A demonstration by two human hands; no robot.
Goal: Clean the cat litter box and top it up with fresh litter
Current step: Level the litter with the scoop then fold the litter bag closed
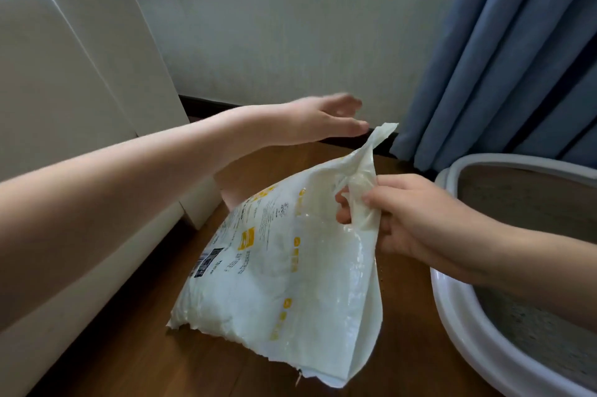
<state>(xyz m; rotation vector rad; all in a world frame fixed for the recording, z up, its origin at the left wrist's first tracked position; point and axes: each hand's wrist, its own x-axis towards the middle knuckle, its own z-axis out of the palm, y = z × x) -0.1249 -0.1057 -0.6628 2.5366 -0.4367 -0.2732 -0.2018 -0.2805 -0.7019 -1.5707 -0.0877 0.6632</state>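
A white litter bag (284,270) with yellow print is seen resting on the wood floor (135,364), its base down and its top drawn upward toward the right. The gathered neck of the bag is pinched by the right hand (403,218), fingers and thumb curled round the twisted plastic; a loose tail of plastic is left sticking up above the grip. The left hand (323,120) is held in the air above and behind the bag, fingers extended and apart, nothing gripped; it is slightly blurred. No contact between it and the bag is seen.

The litter box (458,309), white with a grey rim, is set just right of the bag; grey litter is visible inside. A cream sofa (64,138) is placed at left, a blue curtain (500,57) at upper right, against a pale wall (274,24).
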